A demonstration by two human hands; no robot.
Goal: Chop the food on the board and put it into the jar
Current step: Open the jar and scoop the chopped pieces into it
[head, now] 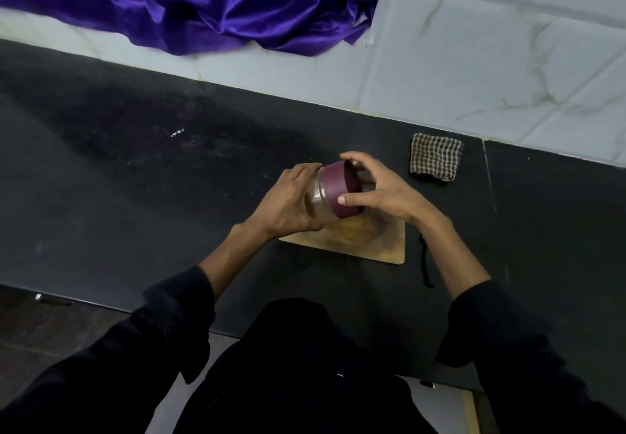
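Observation:
A clear glass jar [317, 204] is held tilted on its side above the wooden chopping board [379, 242]. My left hand [288, 201] grips the jar's glass body. The fingers and thumb of my right hand [376, 189] curl round the jar's maroon lid [338, 193], which sits on the jar's mouth. The board lies on the black counter [135, 179] under both hands, and its visible part shows brownish stains. I cannot tell what is inside the jar. No knife is in view.
A folded checked cloth [435, 162] lies on the counter to the far right of the hands. A dark string [426, 266] lies right of the board. Purple satin fabric [203, 3] hangs over the tiled wall behind the counter.

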